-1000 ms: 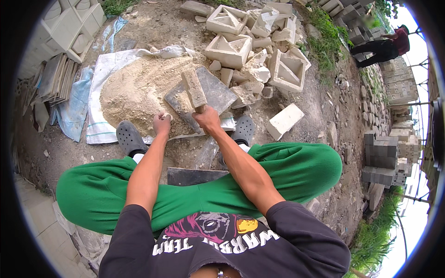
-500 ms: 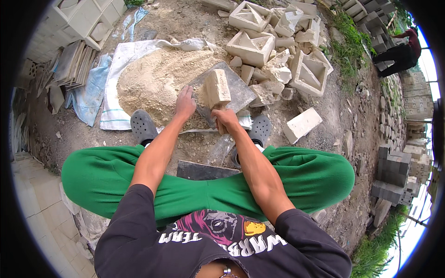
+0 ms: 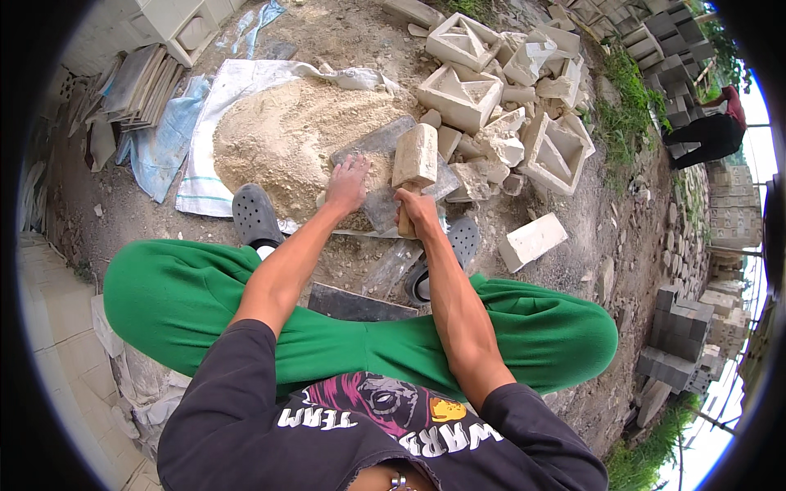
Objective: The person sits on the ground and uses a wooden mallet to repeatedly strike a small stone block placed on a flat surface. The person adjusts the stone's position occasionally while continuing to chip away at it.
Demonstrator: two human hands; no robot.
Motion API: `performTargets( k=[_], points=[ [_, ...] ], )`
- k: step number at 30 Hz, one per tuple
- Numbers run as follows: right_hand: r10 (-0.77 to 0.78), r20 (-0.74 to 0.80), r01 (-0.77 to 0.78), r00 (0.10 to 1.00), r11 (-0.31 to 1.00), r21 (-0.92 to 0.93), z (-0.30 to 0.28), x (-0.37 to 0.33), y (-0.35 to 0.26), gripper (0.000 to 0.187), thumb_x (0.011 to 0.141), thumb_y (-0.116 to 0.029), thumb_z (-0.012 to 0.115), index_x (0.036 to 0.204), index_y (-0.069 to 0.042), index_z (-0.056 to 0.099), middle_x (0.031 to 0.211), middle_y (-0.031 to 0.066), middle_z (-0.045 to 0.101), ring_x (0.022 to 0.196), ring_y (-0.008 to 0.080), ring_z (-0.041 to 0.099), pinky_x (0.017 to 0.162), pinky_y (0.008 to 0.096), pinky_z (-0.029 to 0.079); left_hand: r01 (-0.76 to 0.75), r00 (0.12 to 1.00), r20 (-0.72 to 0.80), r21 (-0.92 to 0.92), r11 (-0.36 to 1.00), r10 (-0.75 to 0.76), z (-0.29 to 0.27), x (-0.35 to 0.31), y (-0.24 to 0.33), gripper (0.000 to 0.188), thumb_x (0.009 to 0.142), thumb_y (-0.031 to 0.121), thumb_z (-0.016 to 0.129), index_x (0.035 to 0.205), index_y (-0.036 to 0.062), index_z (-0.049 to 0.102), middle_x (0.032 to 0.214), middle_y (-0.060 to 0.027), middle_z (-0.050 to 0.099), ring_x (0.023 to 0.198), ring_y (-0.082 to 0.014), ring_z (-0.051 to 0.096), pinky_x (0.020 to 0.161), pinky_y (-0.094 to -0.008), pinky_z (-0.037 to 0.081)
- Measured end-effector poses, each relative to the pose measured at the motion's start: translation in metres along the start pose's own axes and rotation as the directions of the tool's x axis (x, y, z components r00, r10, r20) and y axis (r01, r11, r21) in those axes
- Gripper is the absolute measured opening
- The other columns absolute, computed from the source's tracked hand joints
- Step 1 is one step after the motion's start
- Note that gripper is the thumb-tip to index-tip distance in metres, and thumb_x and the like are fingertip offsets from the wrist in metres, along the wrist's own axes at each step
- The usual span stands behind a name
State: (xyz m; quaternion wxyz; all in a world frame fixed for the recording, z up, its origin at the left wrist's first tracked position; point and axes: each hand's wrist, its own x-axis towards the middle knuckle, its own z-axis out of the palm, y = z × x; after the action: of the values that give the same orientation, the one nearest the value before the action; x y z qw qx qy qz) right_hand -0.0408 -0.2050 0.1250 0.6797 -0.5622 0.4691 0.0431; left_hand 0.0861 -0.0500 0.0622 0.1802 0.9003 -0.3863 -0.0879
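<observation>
My right hand (image 3: 417,213) is closed round the handle of a wooden mallet (image 3: 415,155), whose thick, dusty block head points away from me. The mallet head is over the right part of a flat dark grey slab (image 3: 380,210). My left hand (image 3: 347,185), dusty and with its fingers stretched out, lies on or just above the slab's left part, beside the sandy material. A heap of beige crushed material (image 3: 274,135) spreads on a white woven sack (image 3: 196,192), left of and beyond the slab. The slab rests on the near right part of the sack.
Broken pale blocks (image 3: 495,135) are piled beyond the slab to the right. One pale brick (image 3: 533,242) lies nearer. A dark board (image 3: 360,304) is between my feet. Thin boards (image 3: 141,86) stack at left. A person (image 3: 708,131) bends at far right, near grey blocks (image 3: 678,331).
The mallet and my right hand have shifted slightly right and nearer me. My left hand has moved from the slab's left edge further onto it. The view has tilted a little.
</observation>
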Motion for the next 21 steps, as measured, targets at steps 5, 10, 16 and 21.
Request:
performTargets(
  k=[5, 10, 16, 21],
  points=[
    [-0.276, -0.025, 0.261, 0.961, 0.93, -0.259, 0.009, -0.014, -0.018, 0.024, 0.076, -0.018, 0.074, 0.081, 0.003, 0.064, 0.065, 0.0088, 0.063, 0.053, 0.0198, 0.064, 0.049, 0.0333, 0.053, 0.263, 0.92, -0.258, -0.156, 0.952, -0.296, -0.002, -0.02, -0.023, 0.045, 0.088, 0.016, 0.053, 0.131, 0.0067, 0.062, 0.146, -0.0157, 0.051, 0.137, -0.0353, 0.043, 0.115, -0.0464, 0.033],
    [-0.416, 0.044, 0.398, 0.908, 0.827, -0.398, 0.022, -0.018, -0.008, 0.027, 0.077, -0.021, 0.072, 0.075, 0.005, 0.065, 0.059, 0.0089, 0.063, 0.051, 0.0185, 0.065, 0.049, 0.0335, 0.051, 0.369, 0.837, -0.339, -0.231, 0.9, -0.43, -0.002, -0.057, -0.016, 0.035, 0.086, 0.017, 0.06, 0.119, 0.0084, 0.068, 0.132, -0.0122, 0.06, 0.126, -0.0314, 0.051, 0.109, -0.0457, 0.036],
    [-0.198, -0.008, 0.147, 0.98, 0.753, -0.642, 0.019, 0.01, 0.041, 0.042, 0.071, -0.034, 0.072, 0.092, 0.003, 0.072, 0.076, 0.0189, 0.072, 0.073, 0.0301, 0.072, 0.07, 0.0409, 0.055, 0.19, 0.939, -0.233, -0.266, 0.945, -0.254, -0.016, -0.063, 0.017, 0.024, 0.084, 0.021, 0.071, 0.107, 0.0126, 0.074, 0.106, -0.0055, 0.064, 0.11, -0.026, 0.057, 0.099, -0.0423, 0.04],
    [-0.228, 0.006, 0.201, 0.974, 0.846, -0.493, 0.028, -0.017, 0.003, 0.033, 0.075, -0.024, 0.073, 0.088, 0.006, 0.066, 0.069, 0.0117, 0.066, 0.054, 0.0207, 0.066, 0.053, 0.0353, 0.053, 0.276, 0.929, -0.166, -0.278, 0.92, -0.33, -0.009, -0.049, 0.02, 0.024, 0.084, 0.025, 0.072, 0.106, 0.016, 0.075, 0.101, -0.0043, 0.064, 0.106, -0.0246, 0.058, 0.094, -0.0425, 0.043]
  ],
)
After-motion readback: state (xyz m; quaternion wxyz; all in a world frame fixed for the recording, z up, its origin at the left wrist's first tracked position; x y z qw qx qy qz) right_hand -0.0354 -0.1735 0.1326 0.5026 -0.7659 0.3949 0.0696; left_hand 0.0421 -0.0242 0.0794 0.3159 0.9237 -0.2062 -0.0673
